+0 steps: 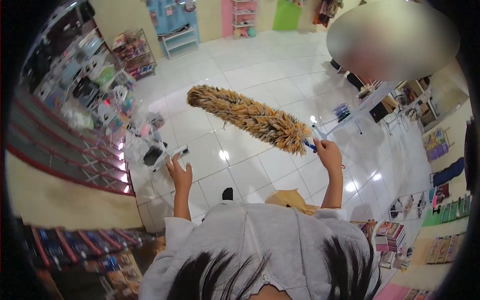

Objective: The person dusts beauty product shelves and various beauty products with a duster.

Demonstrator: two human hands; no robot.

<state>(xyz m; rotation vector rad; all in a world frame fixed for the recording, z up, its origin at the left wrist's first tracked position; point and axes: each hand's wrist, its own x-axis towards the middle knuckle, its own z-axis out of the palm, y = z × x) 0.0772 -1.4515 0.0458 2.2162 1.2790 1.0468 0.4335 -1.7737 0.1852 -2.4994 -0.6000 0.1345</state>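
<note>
My right hand point(329, 154) is closed round the blue handle of a fluffy brown-and-tan duster point(250, 116). The duster's long head points to the left and slightly away from me, above the tiled floor. Over on the left, my left hand point(180, 174) has its fingers apart, with the fingertips right by the end of a white metal frame point(178, 151). Beside that frame is a dark object point(152, 155), its kind unclear.
Racks of packaged goods point(95, 85) line the left side, near a folding metal gate point(65, 145). A white shelf point(180, 44) stands against the far wall. White tables point(367, 105) are on the right, beneath a blurred oval. Stacked boxes point(390, 236) sit at the lower right.
</note>
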